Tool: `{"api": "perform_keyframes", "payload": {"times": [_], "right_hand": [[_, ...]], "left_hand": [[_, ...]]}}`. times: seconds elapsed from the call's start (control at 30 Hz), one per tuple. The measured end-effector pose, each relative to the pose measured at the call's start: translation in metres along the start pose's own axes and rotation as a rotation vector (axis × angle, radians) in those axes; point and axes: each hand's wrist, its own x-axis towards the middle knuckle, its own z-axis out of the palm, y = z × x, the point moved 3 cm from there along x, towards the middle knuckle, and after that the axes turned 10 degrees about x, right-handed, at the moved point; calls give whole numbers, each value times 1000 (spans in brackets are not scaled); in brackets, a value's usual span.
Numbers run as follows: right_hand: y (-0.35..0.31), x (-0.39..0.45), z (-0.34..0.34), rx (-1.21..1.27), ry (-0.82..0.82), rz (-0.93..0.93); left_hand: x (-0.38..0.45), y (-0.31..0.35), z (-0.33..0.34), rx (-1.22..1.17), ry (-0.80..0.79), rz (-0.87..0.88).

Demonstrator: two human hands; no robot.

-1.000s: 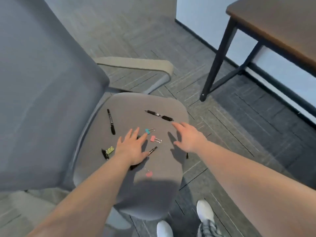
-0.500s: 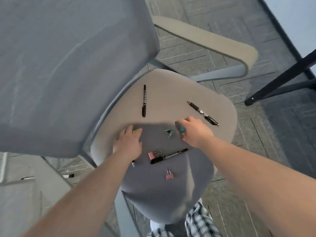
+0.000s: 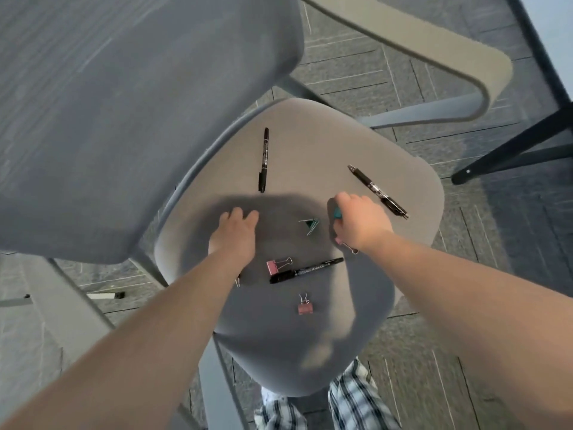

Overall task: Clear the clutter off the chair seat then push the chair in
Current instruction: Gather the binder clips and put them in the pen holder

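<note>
The grey chair seat (image 3: 356, 144) carries a black marker (image 3: 264, 159) near the backrest, a black pen (image 3: 378, 192) at the right, a green binder clip (image 3: 311, 225), a pink binder clip (image 3: 277, 265), a second black marker (image 3: 305, 270) and another pink clip (image 3: 305, 305). My right hand (image 3: 361, 226) is closed on a teal binder clip (image 3: 337, 213); a pink clip's wire (image 3: 350, 248) pokes out beneath it. My left hand (image 3: 235, 234) lies fingers-down on the seat's left side, and whatever is under it is hidden. A pen tip (image 3: 237, 280) shows beside my left forearm.
The chair's blue-grey backrest (image 3: 124, 119) fills the upper left. A beige armrest (image 3: 434, 54) crosses the upper right. A black table leg (image 3: 511, 150) stands on the carpet at the right. My plaid trouser legs (image 3: 356, 398) are just below the seat's front edge.
My view has moved closer, straight over the seat. My right hand has closed on the teal clip. My left hand has slid toward the backrest side of the seat.
</note>
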Motion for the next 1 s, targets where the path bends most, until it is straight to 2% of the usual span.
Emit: {"api": "perform_keyframes", "payload": {"times": [0.1, 0.2, 0.33, 0.4, 0.47, 0.57, 0.73, 0.9, 1.0], "right_hand": [[6, -5, 0, 192, -10, 61], [9, -14, -2, 274, -17, 90], [8, -24, -5, 231, -46, 174], [7, -27, -2, 227, -29, 193], [5, -29, 4, 203, -39, 205], [6, -34, 13, 111, -66, 236], [12, -34, 25, 71, -60, 217], [11, -36, 23, 208, 8, 207], [8, -43, 24, 287, -23, 167]], "left_hand": [[-2, 2, -5, 38, 12, -23], [-7, 3, -12, 54, 12, -31], [-18, 6, -15, -138, 13, -22], [-24, 10, -13, -257, -35, 18], [-29, 13, -8, -309, -97, 43], [-33, 18, -2, -341, -124, -24], [-35, 31, 4, -297, -95, -38], [-37, 35, 13, -230, -84, -1], [-37, 38, 13, -187, -73, 31]]}}
